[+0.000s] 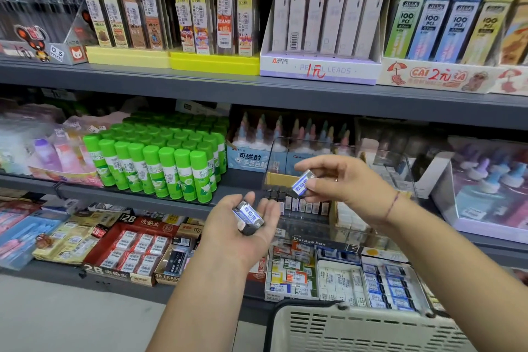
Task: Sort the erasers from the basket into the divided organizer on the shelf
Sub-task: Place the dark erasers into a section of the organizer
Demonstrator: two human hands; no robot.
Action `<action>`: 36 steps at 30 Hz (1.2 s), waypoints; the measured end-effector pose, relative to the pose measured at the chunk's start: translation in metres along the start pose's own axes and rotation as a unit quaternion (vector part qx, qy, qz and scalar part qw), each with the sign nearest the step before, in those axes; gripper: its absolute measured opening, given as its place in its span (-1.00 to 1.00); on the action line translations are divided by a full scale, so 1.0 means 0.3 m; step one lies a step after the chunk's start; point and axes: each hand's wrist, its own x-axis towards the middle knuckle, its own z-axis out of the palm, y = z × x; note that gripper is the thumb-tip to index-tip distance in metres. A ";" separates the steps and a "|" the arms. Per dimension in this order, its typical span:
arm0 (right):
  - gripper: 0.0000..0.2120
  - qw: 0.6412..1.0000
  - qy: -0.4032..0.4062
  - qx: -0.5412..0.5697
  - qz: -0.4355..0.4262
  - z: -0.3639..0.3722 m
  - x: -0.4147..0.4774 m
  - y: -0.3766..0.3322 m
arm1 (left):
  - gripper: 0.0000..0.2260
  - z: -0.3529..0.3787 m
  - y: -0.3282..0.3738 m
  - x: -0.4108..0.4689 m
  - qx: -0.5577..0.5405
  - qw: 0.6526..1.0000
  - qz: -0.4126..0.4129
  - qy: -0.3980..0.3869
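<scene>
My left hand (243,230) lies palm up in front of the shelf with a few wrapped black erasers (248,218) resting in it, fingers loosely curled around them. My right hand (340,180) pinches one blue-and-white wrapped eraser (302,183) between thumb and fingers, just above the front of the clear divided organizer (337,148). A row of dark erasers (297,203) stands inside the organizer. The beige plastic basket (363,328) sits at the bottom, below my right forearm; its contents are hidden.
Green glue sticks (160,163) stand left of the organizer on the middle shelf. White glue bottles (257,137) stand behind it. Boxes of erasers (134,248) fill the lower shelf, and a box labelled storage box (323,243) lies under the organizer. Pencil lead boxes (317,26) line the top shelf.
</scene>
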 end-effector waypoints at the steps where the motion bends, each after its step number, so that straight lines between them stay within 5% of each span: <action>1: -0.77 1.000 0.002 0.002 0.006 -0.008 -0.003 0.006 | -0.76 -0.002 0.003 0.002 0.002 1.000 0.002 0.002; 8: -0.87 0.996 0.063 0.030 0.052 -0.015 0.003 0.047 | -0.76 0.000 -0.004 -0.004 0.012 1.000 -0.001 0.006; 12: -0.87 0.993 0.030 0.100 0.063 0.040 0.002 0.061 | -0.77 0.012 -0.029 -0.010 0.029 0.999 -0.014 -0.005; 17: -0.89 0.991 0.041 -0.123 -0.018 0.070 0.017 0.071 | -0.78 0.016 -0.037 -0.007 0.039 0.999 -0.009 -0.006; 22: -0.90 0.924 0.043 -0.375 -0.065 0.065 0.025 0.031 | -0.79 0.014 -0.034 -0.011 0.043 0.999 0.002 -0.008; 36: -0.78 0.815 -0.018 -0.572 -0.093 0.103 0.034 0.005 | -0.78 0.018 -0.054 -0.006 0.049 0.999 0.007 -0.002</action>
